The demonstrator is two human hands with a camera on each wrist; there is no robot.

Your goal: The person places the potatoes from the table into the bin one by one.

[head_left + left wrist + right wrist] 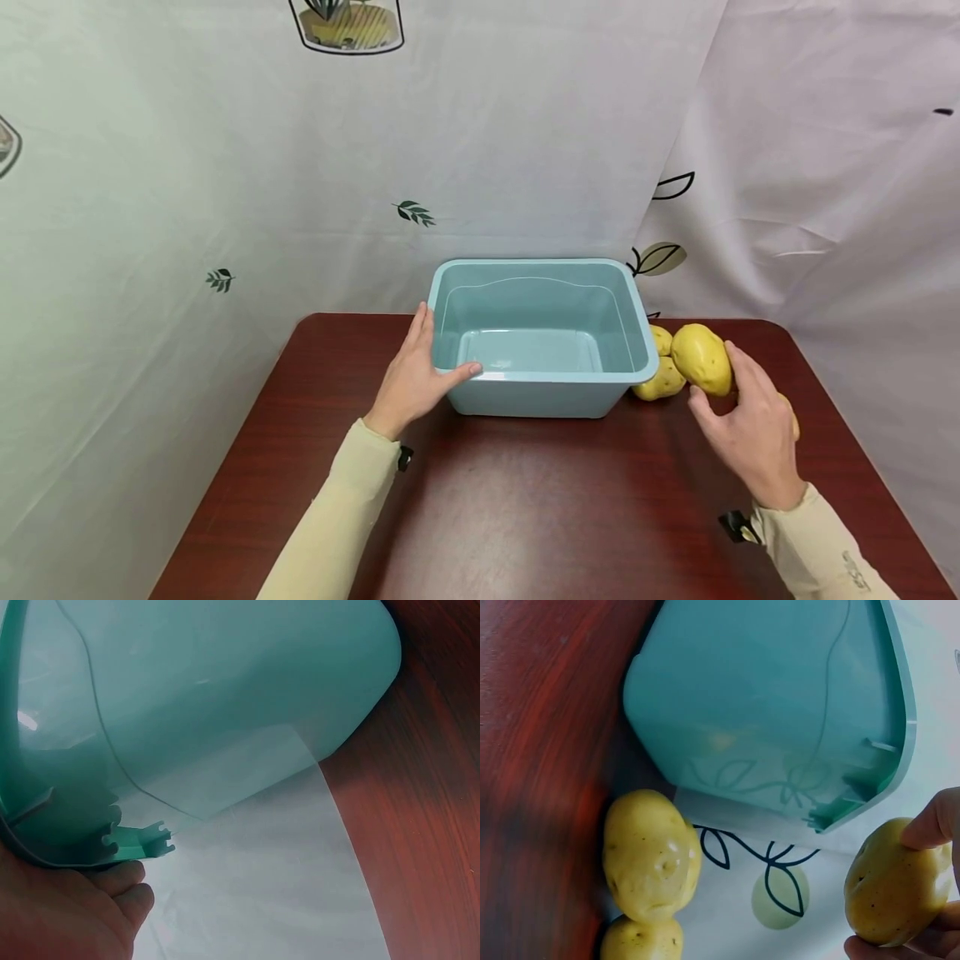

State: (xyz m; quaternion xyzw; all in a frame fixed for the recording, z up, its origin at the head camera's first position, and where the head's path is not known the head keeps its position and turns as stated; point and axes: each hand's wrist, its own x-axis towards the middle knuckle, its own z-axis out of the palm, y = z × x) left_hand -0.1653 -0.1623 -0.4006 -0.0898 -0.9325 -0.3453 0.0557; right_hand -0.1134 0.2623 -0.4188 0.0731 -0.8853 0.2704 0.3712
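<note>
A light blue plastic bin [525, 398] stands on the table, its open top facing up. My left hand [414, 377] rests on the bin's front left corner, fingers straight along the left side and thumb laid over the front rim. To the right of the bin, my right hand [750, 425] holds a yellow potato [701, 360] between thumb and fingers, raised above the table. In the right wrist view the held potato [892, 889] is beside the bin's rim. Two more potatoes [662, 381] lie against the bin's right side, partly hidden by it.
Another potato [792, 417] is mostly hidden behind my right hand. The dark red-brown wooden table [517, 508] has rounded back corners. A pale cloth [525, 125] with printed leaves hangs behind it.
</note>
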